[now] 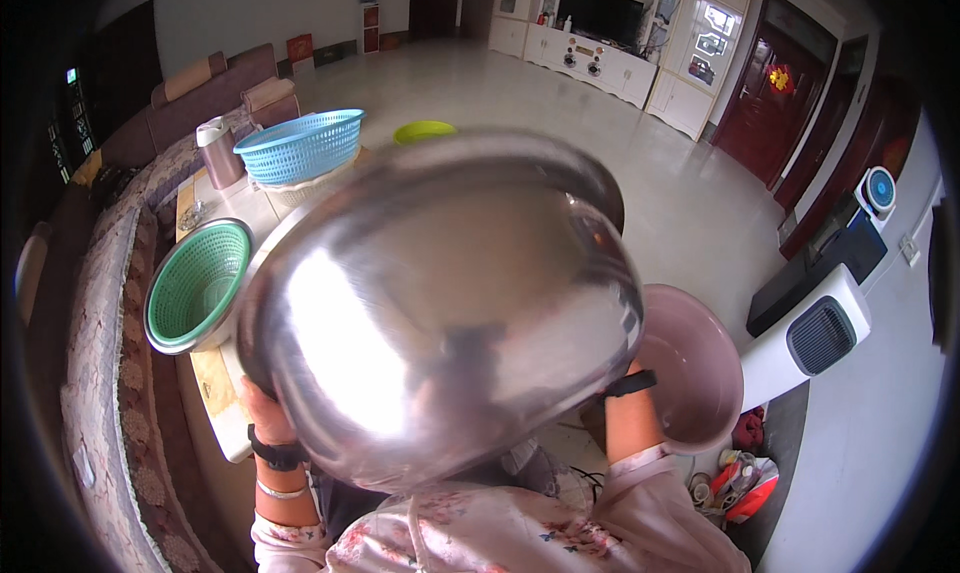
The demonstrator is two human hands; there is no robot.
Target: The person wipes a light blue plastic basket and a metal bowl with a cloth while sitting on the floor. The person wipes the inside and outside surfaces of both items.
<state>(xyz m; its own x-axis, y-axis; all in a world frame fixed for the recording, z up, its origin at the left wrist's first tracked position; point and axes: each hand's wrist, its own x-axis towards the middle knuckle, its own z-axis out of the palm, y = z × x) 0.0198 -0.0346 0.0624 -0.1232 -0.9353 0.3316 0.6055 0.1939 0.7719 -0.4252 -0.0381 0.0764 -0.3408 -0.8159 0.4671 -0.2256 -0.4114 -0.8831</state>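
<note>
A large shiny stainless steel basin [465,288] fills the middle of the view, its rounded outer side towards me. My left hand [264,411] grips its lower left edge, the fingers mostly hidden. At the lower right edge, my right hand [634,370] holds the basin too, largely hidden behind it. A green plastic colander [196,288] sits inside a metal bowl at the left, on the table [238,426]. Farther back on the table are a blue plastic basket [304,149] and a pink thermos jug [222,156]. A pink plastic tub [690,370] lies beyond my right forearm.
A patterned sofa [97,393] runs along the left. On the right are a white tower fan or air cooler [810,340], a small blue fan [879,192] and bags [742,487] on the floor. A lime-green basin [424,131] is behind the steel one; a TV cabinet [592,62] stands far back.
</note>
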